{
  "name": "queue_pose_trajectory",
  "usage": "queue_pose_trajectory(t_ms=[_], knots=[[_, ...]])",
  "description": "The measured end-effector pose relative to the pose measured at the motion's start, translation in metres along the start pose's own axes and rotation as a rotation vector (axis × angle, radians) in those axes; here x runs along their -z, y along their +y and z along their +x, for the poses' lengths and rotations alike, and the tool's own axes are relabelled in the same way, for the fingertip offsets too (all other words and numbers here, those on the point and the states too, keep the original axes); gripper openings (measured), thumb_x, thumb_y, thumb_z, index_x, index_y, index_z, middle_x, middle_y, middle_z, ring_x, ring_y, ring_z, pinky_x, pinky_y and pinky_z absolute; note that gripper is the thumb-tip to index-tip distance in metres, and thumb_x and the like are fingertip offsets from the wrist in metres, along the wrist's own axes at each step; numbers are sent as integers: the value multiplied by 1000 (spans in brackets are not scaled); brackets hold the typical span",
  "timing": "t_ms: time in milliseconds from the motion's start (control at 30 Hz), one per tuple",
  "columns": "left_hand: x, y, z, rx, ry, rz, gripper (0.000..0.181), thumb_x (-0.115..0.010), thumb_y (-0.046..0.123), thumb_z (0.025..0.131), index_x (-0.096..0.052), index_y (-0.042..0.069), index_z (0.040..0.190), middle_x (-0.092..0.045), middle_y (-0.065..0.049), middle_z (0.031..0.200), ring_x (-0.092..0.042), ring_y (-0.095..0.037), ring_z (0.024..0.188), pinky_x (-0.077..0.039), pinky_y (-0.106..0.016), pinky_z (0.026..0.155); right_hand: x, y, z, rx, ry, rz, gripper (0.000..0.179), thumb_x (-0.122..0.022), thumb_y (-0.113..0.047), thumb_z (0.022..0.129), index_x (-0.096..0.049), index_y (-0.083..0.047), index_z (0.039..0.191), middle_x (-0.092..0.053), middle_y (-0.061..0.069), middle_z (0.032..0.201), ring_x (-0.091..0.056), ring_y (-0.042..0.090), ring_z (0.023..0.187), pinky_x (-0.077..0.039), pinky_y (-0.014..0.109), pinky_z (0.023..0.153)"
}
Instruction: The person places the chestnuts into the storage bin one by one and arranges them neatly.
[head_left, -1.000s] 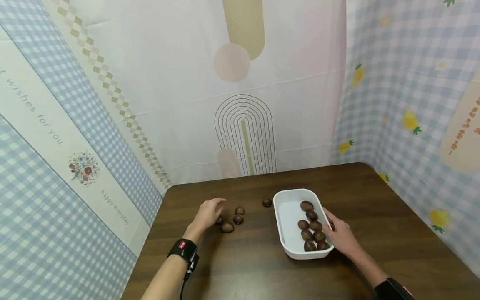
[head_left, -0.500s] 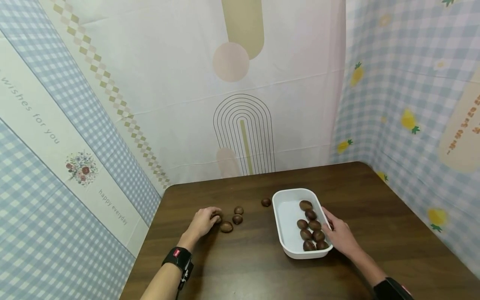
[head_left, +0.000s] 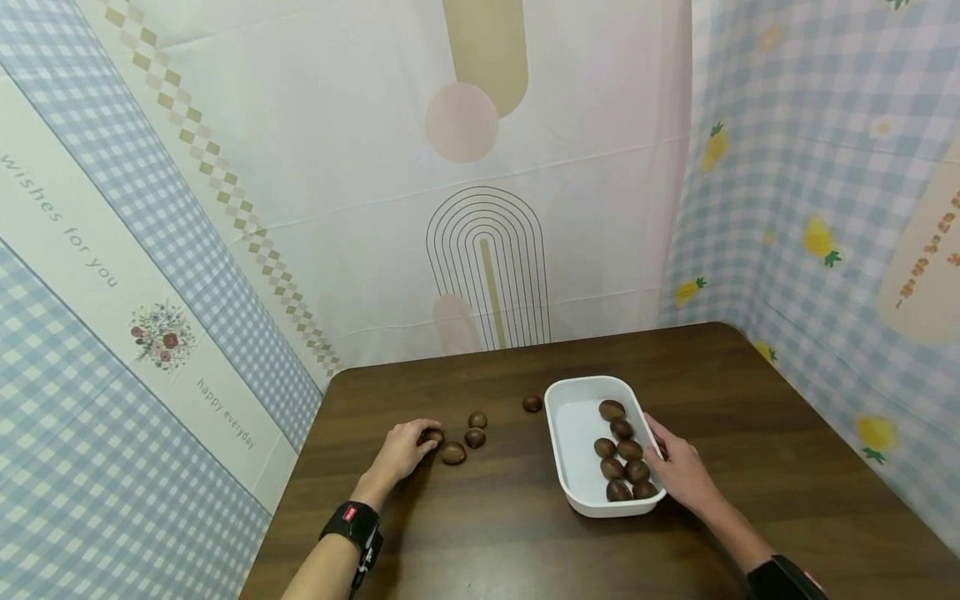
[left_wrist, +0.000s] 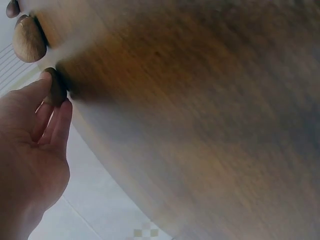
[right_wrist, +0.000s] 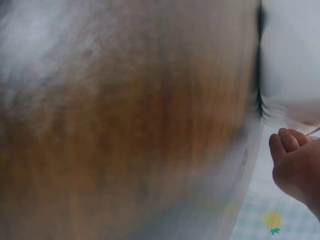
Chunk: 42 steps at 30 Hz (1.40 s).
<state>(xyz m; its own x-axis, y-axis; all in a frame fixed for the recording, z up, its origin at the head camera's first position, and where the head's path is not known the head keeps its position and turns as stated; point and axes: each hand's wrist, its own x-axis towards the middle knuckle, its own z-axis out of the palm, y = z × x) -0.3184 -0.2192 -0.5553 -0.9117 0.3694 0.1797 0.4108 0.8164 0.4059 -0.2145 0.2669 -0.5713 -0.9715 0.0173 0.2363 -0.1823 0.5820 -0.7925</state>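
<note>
In the head view my left hand (head_left: 401, 452) is low over the table's left part, thumb and fingers around a brown chestnut (head_left: 434, 436). The left wrist view shows that chestnut (left_wrist: 58, 89) pinched between thumb and fingertips, close to the wood. Just right of it lie a larger chestnut (head_left: 453, 453) and two more, one of them a darker chestnut (head_left: 475, 437). My right hand (head_left: 681, 475) grips the right side of a white rectangular container (head_left: 557, 446), thumb at the rim. Several chestnuts (head_left: 629, 451) lie along the container's right half.
A single chestnut (head_left: 532, 404) lies by the container's far left corner. The dark wooden table (head_left: 510, 533) ends at a patterned cloth backdrop (head_left: 615, 250), with checked cloth on both sides.
My left hand has come down and slightly left onto the leftmost chestnut, its fingers closing around it. My right hand and the container have stayed in place.
</note>
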Motion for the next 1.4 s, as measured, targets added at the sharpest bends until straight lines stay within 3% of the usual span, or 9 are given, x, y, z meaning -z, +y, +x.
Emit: queue_pose_trajectory(t_ms=[300, 500, 767, 1033, 1300, 1400], knots=[[-3, -3, -1, -14, 36, 7, 30, -78, 8, 97, -75, 8, 127, -74, -13, 124, -70, -36, 115, -55, -55, 97, -2, 1, 0, 62, 43, -1, 57, -60, 6, 96, -49, 10, 152, -72, 33, 118, -71, 35, 101, -60, 39, 73], [-3, -7, -2, -6, 56, -34, 30, -79, 8, 96, -75, 6, 126, -75, -13, 121, -72, -33, 109, -58, -53, 93, -1, 1, 0, 44, 30, -3, 57, -59, 4, 98, -47, 10, 153, -70, 35, 122, -71, 38, 105, -60, 41, 74], [9, -3, 9, 31, 140, -178, 33, -82, 7, 93, -76, 3, 124, -77, -13, 117, -76, -31, 102, -60, -48, 90, -1, 0, -1, 22, 19, 4, 57, -58, 3, 99, -45, 10, 155, -67, 37, 127, -70, 41, 109, -60, 48, 78], [19, 25, 36, 24, 127, -381, 35, -80, 8, 95, -74, 5, 130, -76, -12, 122, -74, -30, 111, -60, -40, 94, 0, 0, -1, 38, 39, -12, 58, -59, 3, 98, -47, 9, 154, -69, 34, 125, -70, 35, 105, -59, 42, 78], [14, 69, 63, -47, 90, -508, 34, -78, 9, 96, -74, 7, 130, -76, -11, 123, -75, -26, 111, -59, -38, 95, 0, 0, 0, 22, 1, 33, 59, -56, 6, 100, -41, 11, 156, -58, 37, 141, -65, 43, 119, -59, 46, 84], [8, 88, 73, -72, 71, -539, 36, -78, 9, 96, -73, 5, 131, -76, -10, 123, -74, -26, 111, -59, -39, 95, -1, -1, 0, 24, 8, 39, 58, -56, 6, 100, -42, 11, 156, -60, 38, 137, -66, 42, 116, -60, 45, 82]])
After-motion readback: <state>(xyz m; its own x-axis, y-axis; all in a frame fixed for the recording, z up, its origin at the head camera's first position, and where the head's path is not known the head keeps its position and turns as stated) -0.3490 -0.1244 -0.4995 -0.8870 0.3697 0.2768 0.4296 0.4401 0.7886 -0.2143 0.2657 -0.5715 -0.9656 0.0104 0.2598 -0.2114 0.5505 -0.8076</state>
